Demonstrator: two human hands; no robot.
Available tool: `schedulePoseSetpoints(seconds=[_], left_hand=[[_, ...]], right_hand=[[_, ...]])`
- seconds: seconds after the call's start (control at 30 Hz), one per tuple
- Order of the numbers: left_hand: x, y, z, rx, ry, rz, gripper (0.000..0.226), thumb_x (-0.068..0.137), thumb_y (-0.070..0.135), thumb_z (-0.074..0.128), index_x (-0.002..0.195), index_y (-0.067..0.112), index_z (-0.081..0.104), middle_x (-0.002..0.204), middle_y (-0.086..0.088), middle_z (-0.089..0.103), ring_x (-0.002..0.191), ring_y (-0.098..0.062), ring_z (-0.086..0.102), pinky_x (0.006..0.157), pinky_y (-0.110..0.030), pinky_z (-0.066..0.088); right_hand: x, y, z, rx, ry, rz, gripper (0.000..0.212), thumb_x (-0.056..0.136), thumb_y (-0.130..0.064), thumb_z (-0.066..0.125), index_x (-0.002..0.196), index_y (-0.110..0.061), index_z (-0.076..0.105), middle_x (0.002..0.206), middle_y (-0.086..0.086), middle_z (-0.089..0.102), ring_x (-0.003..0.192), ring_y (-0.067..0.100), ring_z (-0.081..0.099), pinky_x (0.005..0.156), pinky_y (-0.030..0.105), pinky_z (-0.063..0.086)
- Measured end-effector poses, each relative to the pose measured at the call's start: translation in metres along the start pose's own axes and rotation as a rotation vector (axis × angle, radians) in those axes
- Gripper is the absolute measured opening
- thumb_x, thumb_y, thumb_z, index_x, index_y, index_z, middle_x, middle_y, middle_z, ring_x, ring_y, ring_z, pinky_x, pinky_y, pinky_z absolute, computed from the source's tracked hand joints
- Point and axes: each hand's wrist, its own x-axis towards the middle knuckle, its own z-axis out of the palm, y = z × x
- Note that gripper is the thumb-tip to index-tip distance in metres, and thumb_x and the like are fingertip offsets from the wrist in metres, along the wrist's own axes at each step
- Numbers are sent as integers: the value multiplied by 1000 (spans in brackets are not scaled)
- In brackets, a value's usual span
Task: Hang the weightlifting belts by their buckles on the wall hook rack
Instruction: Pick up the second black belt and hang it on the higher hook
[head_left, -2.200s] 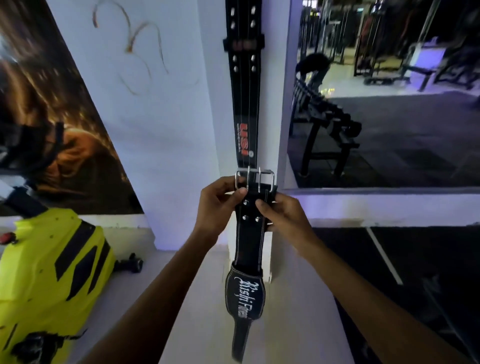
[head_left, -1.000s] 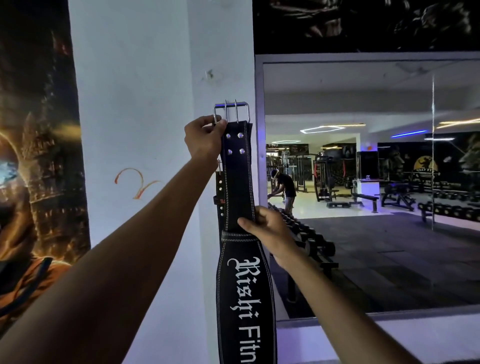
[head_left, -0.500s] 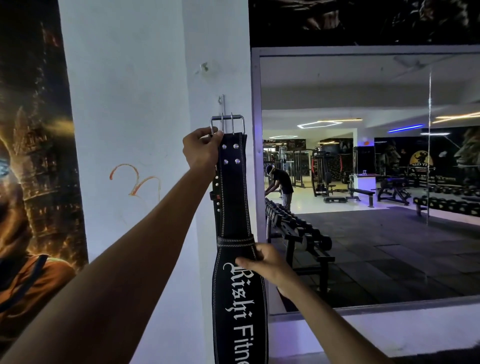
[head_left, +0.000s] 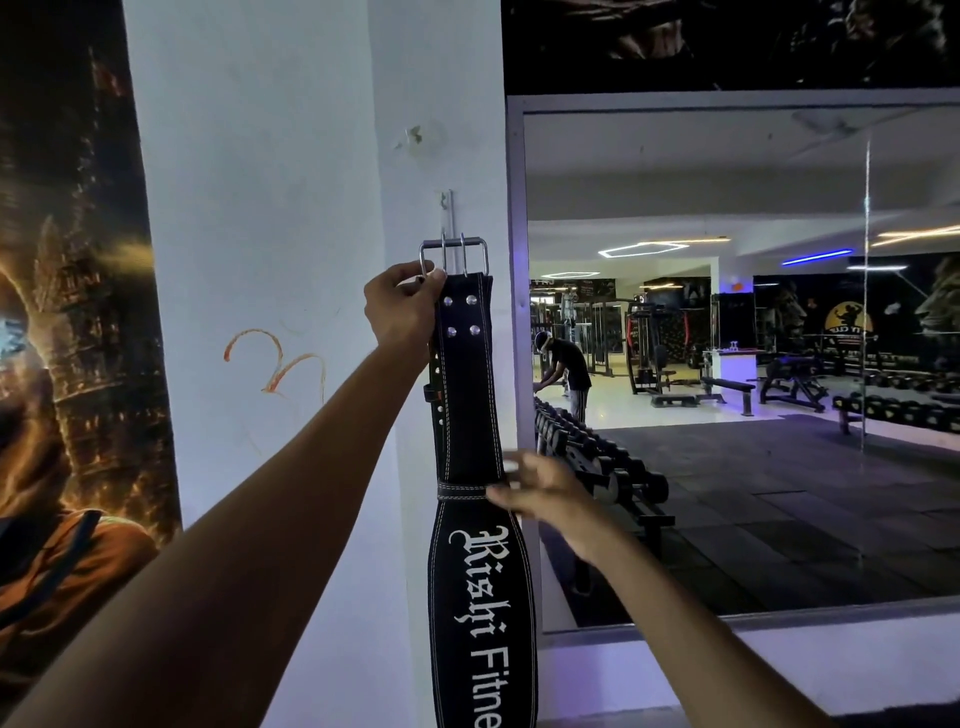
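Note:
A black weightlifting belt (head_left: 470, 431) with white lettering hangs upright against the white pillar. Its silver two-prong buckle (head_left: 453, 258) sits just below a small metal wall hook (head_left: 445, 203). My left hand (head_left: 402, 306) grips the belt's top at the buckle's left corner. My right hand (head_left: 540, 491) is blurred beside the belt's narrow waist, fingers spread, just touching or just off its right edge. A second black belt (head_left: 435, 387) peeks out behind the first on its left side, mostly hidden.
A large framed wall mirror (head_left: 727, 364) stands right of the pillar, reflecting a dumbbell rack, benches and a person. A dark poster (head_left: 67, 312) covers the wall on the left. An orange scribble (head_left: 275, 364) marks the white pillar.
The belt was lifted from waist height up to the hook, then lowered slightly below it. My right hand slid down the belt and has now opened beside it.

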Motion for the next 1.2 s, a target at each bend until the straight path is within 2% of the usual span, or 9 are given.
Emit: schedulePoseSetpoints(seconds=[0.13,0.27,0.4,0.53,0.73,0.9,1.0,1.1,1.2], left_hand=[[-1,-5,-4,-45,-33,-19,27,85,15,80,106,17,63,102,-24,75,72,-26,70,67,-36,59],[-8,-10,-2,-90,-75,-45,45,85,17,80,120,18,52,104,-22,71,81,-27,71,79,-42,62],[-5,-3,-7,-137,-56,-48,56,88,17,79,132,13,46,105,-16,70,86,-26,71,81,-39,59],[-4,3,-13,-80,-80,-37,59,89,15,77,137,9,45,98,-11,72,87,-24,70,87,-37,58],[-20,-15,-26,10,-277,-80,15,94,16,72,97,2,68,87,-17,68,82,-27,61,81,-44,50],[-50,-60,-41,80,-386,-104,40,97,28,67,89,-11,66,81,-16,63,78,-25,58,74,-44,48],[-77,-82,-48,104,-362,-89,33,98,29,66,72,8,63,69,-6,58,69,-19,53,66,-35,45],[-99,-93,-56,46,-379,-154,26,100,27,63,80,13,71,72,1,74,69,-14,70,66,-30,58],[-110,-101,-67,17,-417,-180,20,100,25,63,89,11,73,74,4,77,70,-9,73,64,-21,58]], right_hand=[[39,-78,-3,117,160,-177,41,88,-25,71,125,-11,59,113,0,68,102,13,67,89,29,55],[68,-142,12,108,302,-282,20,89,-17,71,105,-5,70,89,3,72,69,7,66,60,13,54],[88,-159,21,100,362,-291,5,84,-12,75,85,-11,71,84,8,74,71,17,69,68,30,57],[102,-172,24,139,406,-319,12,82,-15,77,91,-7,73,91,13,77,77,21,71,76,33,59],[112,-193,21,195,437,-372,13,82,-11,77,90,-2,72,80,8,71,70,16,63,59,19,50],[117,-203,17,222,458,-394,19,85,-9,74,99,3,72,74,2,68,65,10,60,48,12,47],[119,-200,16,239,491,-386,18,83,-8,75,96,3,72,92,14,75,76,15,63,55,13,50],[119,-194,14,279,488,-363,17,83,-7,75,96,4,72,93,16,74,77,16,63,54,17,54],[122,-186,13,264,488,-347,7,82,-8,77,86,-4,73,87,11,72,79,18,64,71,28,57]])
